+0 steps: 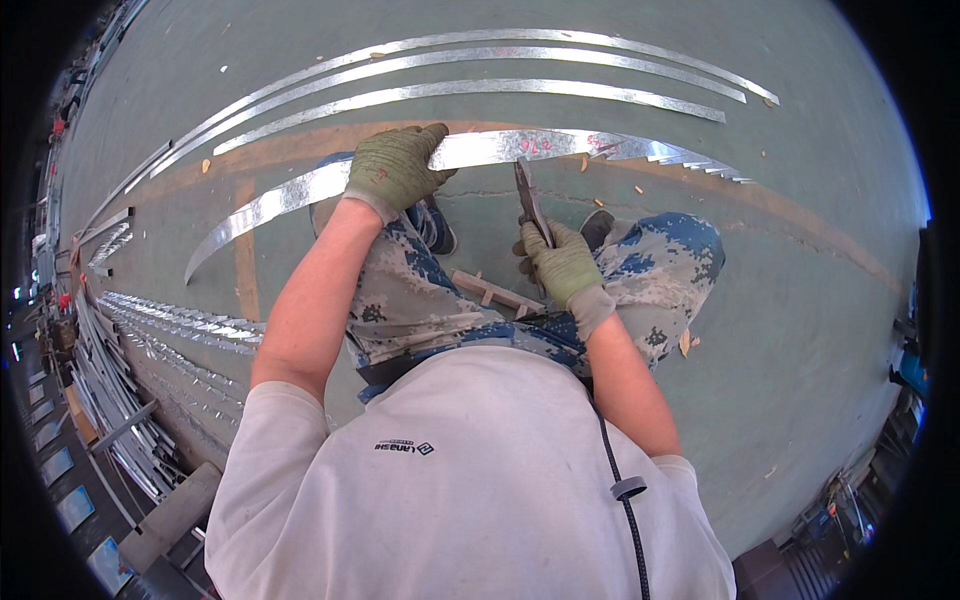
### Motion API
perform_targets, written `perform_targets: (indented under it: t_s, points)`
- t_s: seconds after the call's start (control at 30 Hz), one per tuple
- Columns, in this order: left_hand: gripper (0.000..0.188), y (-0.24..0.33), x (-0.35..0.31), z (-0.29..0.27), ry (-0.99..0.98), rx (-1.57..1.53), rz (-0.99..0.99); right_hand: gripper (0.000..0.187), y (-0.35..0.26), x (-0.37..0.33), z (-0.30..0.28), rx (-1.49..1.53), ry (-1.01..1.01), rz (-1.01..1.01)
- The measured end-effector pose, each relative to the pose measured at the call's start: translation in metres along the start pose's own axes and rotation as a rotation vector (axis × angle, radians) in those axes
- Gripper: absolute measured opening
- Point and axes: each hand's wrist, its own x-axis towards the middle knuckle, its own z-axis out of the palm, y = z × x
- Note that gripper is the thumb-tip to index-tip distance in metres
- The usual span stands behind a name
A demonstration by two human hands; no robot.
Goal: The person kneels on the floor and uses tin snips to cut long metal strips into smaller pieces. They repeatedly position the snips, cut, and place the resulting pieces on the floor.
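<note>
My gloved left hand (395, 168) grips a long shiny sheet-metal strip (305, 192) near its middle, fingers closed over it. Toward its right end the strip has a row of cuts that make stepped, tooth-like tabs; red marks show on its face. In my gloved right hand (562, 262) is a pair of tin snips (530, 192), held by the handles. The tips of the snips are at the strip's lower edge, beside the red marks; whether the blades are around the metal, I cannot tell. Both hands are above my bent knees.
Three long metal strips (470, 88) lie on the green floor (800, 330) beyond my hands. Left of me lie several strips with notched edges (185, 318) and a pile of metal profiles (120, 400). A small wooden stool-like piece (492, 290) sits between my legs.
</note>
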Motion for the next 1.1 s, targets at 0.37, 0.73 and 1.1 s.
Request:
perform_targets:
  t_s: [0.37,0.73,1.1]
  points:
    - [0.053,-0.001,-0.001,0.003,0.037,0.018,0.012,0.045,-0.010,-0.007,0.000,0.033,-0.020,0.111]
    - [0.051,0.008,-0.001,-0.005,0.041,-0.034,-0.029,0.039,-0.015,-0.017,-0.016,0.407,-0.312,0.108]
    - [0.058,0.020,0.002,-0.017,-0.009,-0.047,-0.053,0.047,-0.001,-0.017,-0.017,1.016,-0.786,0.171]
